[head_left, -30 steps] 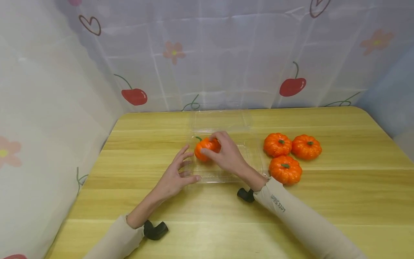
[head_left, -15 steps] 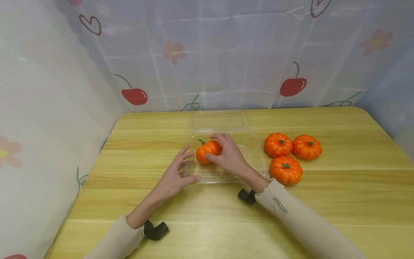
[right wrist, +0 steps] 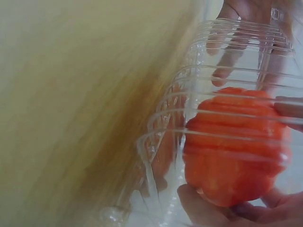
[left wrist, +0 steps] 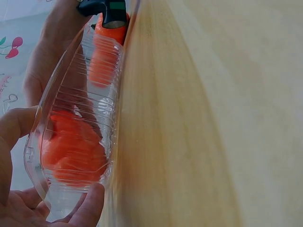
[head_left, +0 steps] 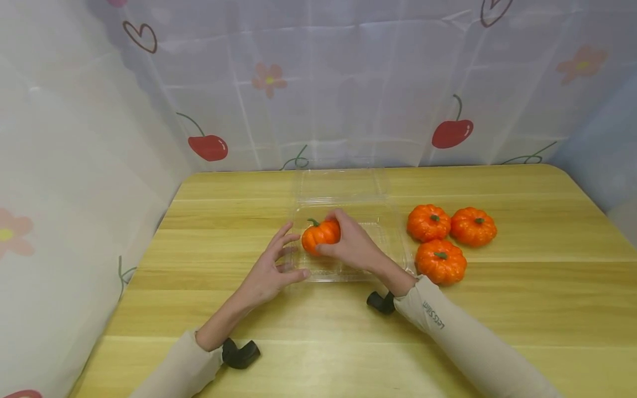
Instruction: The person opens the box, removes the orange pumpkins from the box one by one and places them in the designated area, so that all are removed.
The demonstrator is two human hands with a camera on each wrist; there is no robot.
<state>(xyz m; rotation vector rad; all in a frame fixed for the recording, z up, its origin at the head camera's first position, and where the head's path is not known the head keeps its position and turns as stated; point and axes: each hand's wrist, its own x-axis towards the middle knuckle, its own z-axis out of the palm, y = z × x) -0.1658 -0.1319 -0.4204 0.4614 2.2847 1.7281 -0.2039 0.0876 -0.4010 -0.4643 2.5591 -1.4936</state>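
An orange toy pumpkin (head_left: 317, 237) with a green stem, tipped on its side, is in the left part of a clear plastic clamshell container (head_left: 355, 275). My right hand (head_left: 355, 245) grips this pumpkin from the right, thumb in front and fingers behind. At the container's front left corner, my left hand (head_left: 265, 275) holds its edge, the thumb on the front and the spread fingers along the left side. The left wrist view shows the pumpkin (left wrist: 73, 151) through the ribbed wall. Seen from the right wrist, the pumpkin (right wrist: 234, 151) sits low near the container's bottom.
Three more orange pumpkins stand grouped right of the container: one at the back left (head_left: 428, 223), one at the back right (head_left: 473, 227) and one in front (head_left: 440, 263). The container's lid (head_left: 343, 184) lies folded back toward the patterned curtain (head_left: 338, 99). Everything rests on a wooden table (head_left: 318, 337).
My right hand has brought the pumpkin slightly down and toward me inside the container, and its stem has turned a little. The left hand stays in place.
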